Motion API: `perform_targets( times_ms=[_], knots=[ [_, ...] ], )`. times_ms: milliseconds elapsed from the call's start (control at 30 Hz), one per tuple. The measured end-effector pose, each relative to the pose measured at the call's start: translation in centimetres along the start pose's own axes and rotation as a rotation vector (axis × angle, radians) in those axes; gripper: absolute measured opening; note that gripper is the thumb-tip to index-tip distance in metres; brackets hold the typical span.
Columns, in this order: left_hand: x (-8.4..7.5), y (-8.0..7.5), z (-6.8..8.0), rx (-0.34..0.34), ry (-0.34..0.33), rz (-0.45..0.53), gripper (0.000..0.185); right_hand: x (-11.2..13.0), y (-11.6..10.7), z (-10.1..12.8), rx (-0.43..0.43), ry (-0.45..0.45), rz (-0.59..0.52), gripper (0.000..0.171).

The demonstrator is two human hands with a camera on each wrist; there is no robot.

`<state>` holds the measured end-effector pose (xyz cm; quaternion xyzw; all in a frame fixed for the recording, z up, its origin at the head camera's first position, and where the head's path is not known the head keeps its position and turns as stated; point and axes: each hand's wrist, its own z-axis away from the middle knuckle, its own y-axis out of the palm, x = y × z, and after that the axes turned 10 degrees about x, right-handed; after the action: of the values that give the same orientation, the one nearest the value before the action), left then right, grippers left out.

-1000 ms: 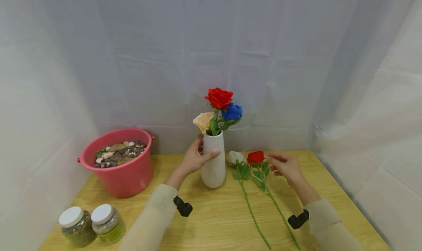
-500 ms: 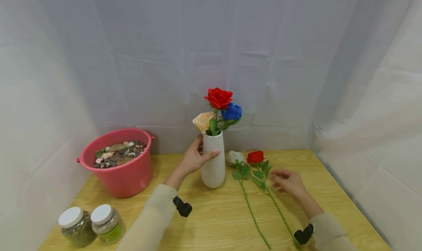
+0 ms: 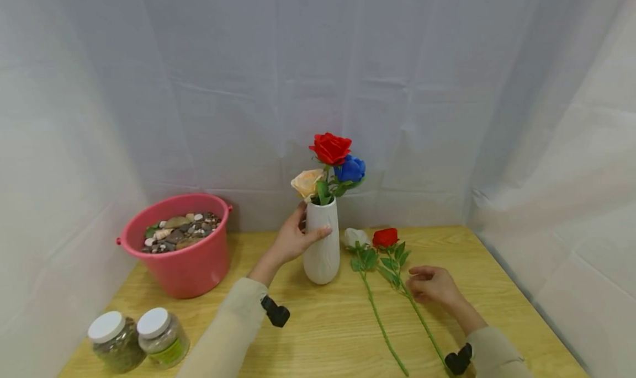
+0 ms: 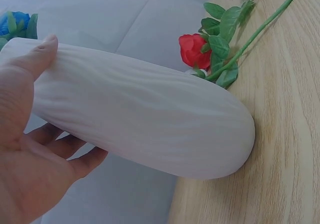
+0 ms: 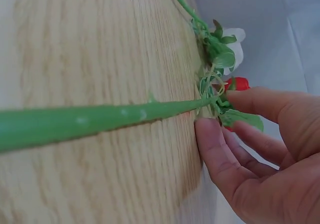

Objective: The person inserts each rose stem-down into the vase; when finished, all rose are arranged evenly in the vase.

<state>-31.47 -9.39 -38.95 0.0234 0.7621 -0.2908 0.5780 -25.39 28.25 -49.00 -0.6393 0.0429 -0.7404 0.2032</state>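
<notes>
Under both hands: wood surface (image 3: 308, 323). Left hand (image 3: 293, 237) wraps upright white vase (image 3: 322, 245), thumb across its front. Right hand (image 3: 432, 284), fingers curled loosely, touches red rose stem (image 3: 419, 317) lying just beside it; firm grip unclear.

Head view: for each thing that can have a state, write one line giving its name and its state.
Vase: upright, holds three roses, gripped by the left hand.
Red rose: lying on the table, right hand at its stem.
White rose: lying on the table, untouched.
Bucket: upright, filled with stones.
Jars: upright, lids on.
</notes>
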Motion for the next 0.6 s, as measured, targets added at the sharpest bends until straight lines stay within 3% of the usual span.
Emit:
perform_targets(
  times_ms=[367,600],
  knots=[
    [0.0,0.0,0.1,0.0,-0.005,0.009,0.09,1.1,0.9,0.0,0.035,0.033,0.205,0.052],
    [-0.1,0.0,0.1,-0.008,-0.006,0.001,0.09,1.3,0.7,-0.4,0.053,0.034,0.26,0.044]
  ],
)
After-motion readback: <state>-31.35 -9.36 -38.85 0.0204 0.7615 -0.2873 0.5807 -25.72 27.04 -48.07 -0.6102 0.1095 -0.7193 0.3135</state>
